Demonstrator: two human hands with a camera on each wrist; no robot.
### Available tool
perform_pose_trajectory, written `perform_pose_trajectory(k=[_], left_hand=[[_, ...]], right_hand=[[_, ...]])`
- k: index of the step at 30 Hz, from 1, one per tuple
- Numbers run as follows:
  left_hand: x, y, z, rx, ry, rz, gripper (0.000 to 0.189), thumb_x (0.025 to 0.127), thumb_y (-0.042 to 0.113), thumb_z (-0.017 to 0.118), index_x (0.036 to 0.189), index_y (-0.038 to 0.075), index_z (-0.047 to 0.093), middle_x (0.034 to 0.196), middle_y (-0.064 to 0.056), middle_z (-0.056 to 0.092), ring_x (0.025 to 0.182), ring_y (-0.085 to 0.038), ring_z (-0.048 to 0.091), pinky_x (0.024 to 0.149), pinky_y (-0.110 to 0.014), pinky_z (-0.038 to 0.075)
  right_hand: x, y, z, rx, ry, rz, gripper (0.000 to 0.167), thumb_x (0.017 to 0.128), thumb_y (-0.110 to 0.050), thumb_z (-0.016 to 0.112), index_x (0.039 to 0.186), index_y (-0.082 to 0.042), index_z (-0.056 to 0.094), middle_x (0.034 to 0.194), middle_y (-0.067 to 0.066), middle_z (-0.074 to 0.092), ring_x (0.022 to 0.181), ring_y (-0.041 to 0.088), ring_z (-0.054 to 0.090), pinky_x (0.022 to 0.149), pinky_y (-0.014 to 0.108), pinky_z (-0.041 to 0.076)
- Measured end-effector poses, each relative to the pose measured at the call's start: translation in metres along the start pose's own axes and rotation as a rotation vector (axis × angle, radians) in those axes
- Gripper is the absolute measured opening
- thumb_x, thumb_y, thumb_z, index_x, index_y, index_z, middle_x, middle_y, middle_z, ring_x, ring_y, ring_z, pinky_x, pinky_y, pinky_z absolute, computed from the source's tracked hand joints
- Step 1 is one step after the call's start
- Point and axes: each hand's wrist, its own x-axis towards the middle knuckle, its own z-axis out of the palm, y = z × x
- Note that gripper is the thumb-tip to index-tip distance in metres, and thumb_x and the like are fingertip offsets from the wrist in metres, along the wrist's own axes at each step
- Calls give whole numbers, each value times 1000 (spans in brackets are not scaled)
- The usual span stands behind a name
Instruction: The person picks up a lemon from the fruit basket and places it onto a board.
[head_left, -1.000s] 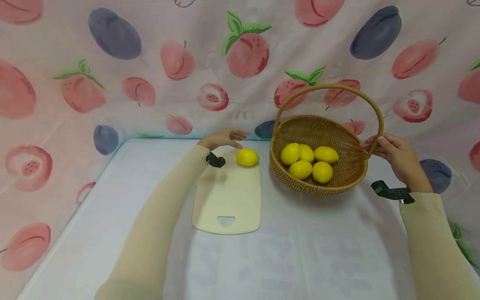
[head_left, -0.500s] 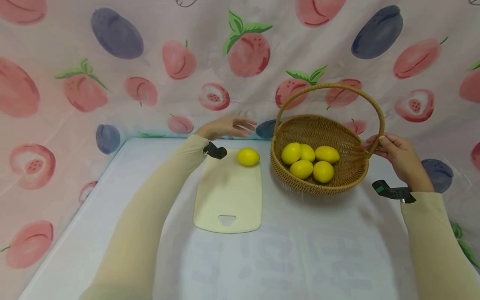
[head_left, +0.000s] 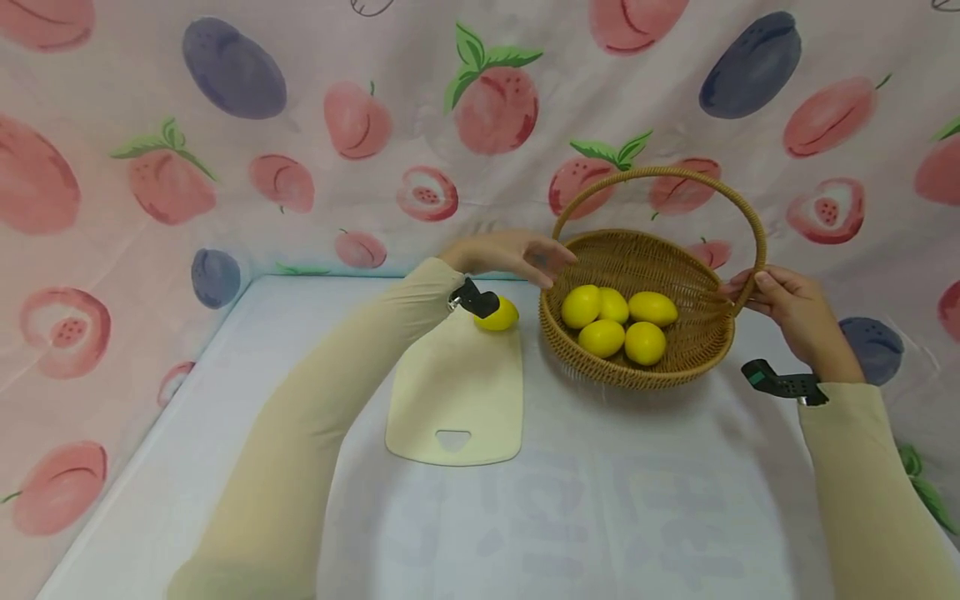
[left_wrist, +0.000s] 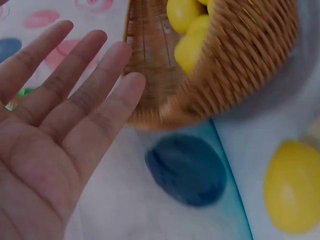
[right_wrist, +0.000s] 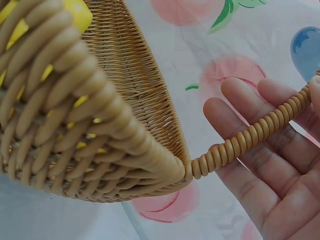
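Observation:
A wicker basket [head_left: 637, 381] with an arched handle [right_wrist: 235, 148] holds several yellow lemons [head_left: 645, 343]. At its right side my right hand [head_left: 801, 315] holds the handle low down; the right wrist view shows the fingers behind it and the thumb at the frame's edge. My left hand [head_left: 517, 252] is at the basket's left rim, fingers extended and palm bare in the left wrist view. Below the left wrist, one lemon [head_left: 506, 316] lies at the far end of a cream cutting board [head_left: 461, 392], partly covered by the wrist camera.
A white cloth [head_left: 600, 500] covers the table. Behind it hangs a fruit-print curtain [head_left: 427, 100], close to the basket's back. The cutting board's handle slot [head_left: 453, 440] faces the near edge.
My left hand has lifted away from the lemon on the board and moved right to the basket's left rim. The right hand and the basket have stayed in place.

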Motion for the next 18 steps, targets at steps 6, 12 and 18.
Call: perform_pose_trajectory(k=[6, 12, 18], left_hand=[[34, 13, 10, 29, 11, -28, 53, 89, 19, 63, 138, 12, 45, 140, -4, 48, 130, -18, 44, 103, -26, 42], [66, 13, 17, 67, 39, -129, 51, 91, 23, 61, 139, 17, 45, 140, -3, 48, 128, -15, 44, 102, -28, 42], [88, 6, 19, 73, 47, -204, 53, 90, 22, 62, 140, 16, 45, 145, -7, 43, 132, -18, 42, 105, -30, 40]], right_hand=[[-1, 1, -1, 12, -4, -13, 29, 100, -15, 41, 106, 3, 63, 96, -3, 71, 92, 4, 67, 80, 10, 50], [-1, 2, -1, 14, -6, -29, 29, 100, -13, 40, 105, 4, 63, 96, -3, 71, 92, 4, 67, 80, 11, 51], [-1, 4, -3, -8, 12, -17, 30, 100, -14, 41, 106, 8, 62, 93, -3, 72, 90, 5, 67, 80, 11, 51]])
